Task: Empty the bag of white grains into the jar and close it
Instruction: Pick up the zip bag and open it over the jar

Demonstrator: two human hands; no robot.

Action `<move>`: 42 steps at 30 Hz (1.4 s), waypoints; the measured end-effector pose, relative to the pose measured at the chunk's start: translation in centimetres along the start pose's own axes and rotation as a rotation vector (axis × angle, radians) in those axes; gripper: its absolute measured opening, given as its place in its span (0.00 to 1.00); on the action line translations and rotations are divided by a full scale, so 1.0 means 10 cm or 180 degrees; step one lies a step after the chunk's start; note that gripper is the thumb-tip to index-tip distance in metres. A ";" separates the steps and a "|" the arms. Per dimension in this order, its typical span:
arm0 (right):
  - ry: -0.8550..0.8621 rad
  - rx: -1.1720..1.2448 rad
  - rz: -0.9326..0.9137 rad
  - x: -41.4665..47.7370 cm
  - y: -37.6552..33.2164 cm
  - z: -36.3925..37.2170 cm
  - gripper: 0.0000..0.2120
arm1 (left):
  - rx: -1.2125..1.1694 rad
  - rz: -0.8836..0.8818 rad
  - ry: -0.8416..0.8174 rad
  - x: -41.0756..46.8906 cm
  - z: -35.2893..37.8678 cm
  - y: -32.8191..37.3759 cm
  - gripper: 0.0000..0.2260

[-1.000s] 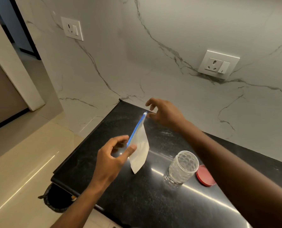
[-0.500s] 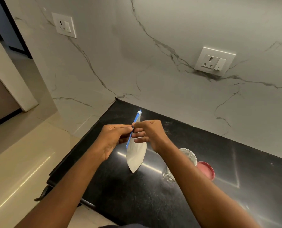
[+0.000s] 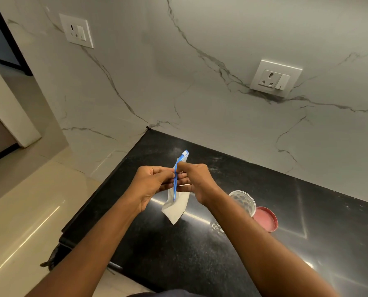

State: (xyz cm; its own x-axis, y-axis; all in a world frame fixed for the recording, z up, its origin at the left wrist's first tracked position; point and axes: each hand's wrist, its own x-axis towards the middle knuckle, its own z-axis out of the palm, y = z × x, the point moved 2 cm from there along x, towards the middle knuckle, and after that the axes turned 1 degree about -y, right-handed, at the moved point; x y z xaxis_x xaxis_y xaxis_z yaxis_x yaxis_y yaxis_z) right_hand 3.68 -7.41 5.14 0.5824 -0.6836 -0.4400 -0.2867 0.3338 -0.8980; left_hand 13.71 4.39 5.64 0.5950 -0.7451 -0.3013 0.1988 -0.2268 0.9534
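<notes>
Right hand [image 3: 198, 181] has come in from beyond the far end of the zip and now meets the left at mid-strip. A second ago only the left was holding. Bag hangs about where it did.

Left hand [image 3: 150, 185]: fingers [image 3: 167, 172] curled in, pinching the left lip of the bag [image 3: 176, 209] at the blue zip strip [image 3: 174, 185]. Bag is in the air above the dark desk [image 3: 200, 264], zip edge-on to the camera, one bottom corner pointing down. Right hand: thumb and fingers closed on the opposite lip at the same height. Can't tell from this angle whether the zip has started to part.

Jar [image 3: 243, 200] stands open on the desk right of the hands, partly behind the right forearm. Pink lid [image 3: 265, 218] lies flat just beside it, further right.

Handling, my read:
- Bag is thin film: limp, very light, probably slick.
- Fill presumably sits low, so the top is slack and is the place to grip.
- To open, pinch each lip just under the strip and pull apart. Squeezing the strip itself would hold it closed.
- For the pour, one hand at the mouth to shape a spout, the other lifts the low corner.
- Jar looks light and clear-walled, likely to skid or tip if the bag knocks it, so steady it.

Grains not individually visible through the film.
</notes>
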 end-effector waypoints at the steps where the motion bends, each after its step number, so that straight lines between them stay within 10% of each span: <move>1: 0.0033 -0.0003 -0.0034 -0.01 0.00 0.00 0.11 | 0.0071 0.0076 0.0030 0.00 0.00 0.00 0.04; 9: 0.0318 -0.0344 -0.0407 -0.29 -0.12 -0.32 0.15 | 0.2058 0.0985 0.0762 0.19 -0.34 0.22 0.05; 16: 0.0199 -0.0516 -0.0599 -0.48 -0.19 -0.29 0.12 | 0.3591 0.0996 0.0410 0.25 -0.21 0.52 0.09; 24: 0.0124 -0.0793 -0.0838 -0.52 -0.16 -0.14 0.12 | 0.3918 0.0539 -0.0157 0.25 0.39 0.86 0.24; 31: 0.0252 -0.0871 -0.0901 -0.53 -0.02 -0.13 0.08 | 0.3698 0.0867 0.0190 0.25 0.50 0.87 0.13; 42: 0.1243 -0.0010 -0.0709 -0.33 -0.07 -0.90 0.08 | 0.2534 0.2316 0.0144 -0.22 0.71 1.31 0.12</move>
State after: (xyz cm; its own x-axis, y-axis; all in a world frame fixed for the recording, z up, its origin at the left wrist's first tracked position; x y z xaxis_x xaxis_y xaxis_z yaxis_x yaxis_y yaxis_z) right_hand -4.89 -11.24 7.20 0.2996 -0.9325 -0.2019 -0.1896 0.1492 -0.9705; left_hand 9.45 -1.41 18.94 0.3973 -0.8457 0.3563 -0.7679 -0.0938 0.6336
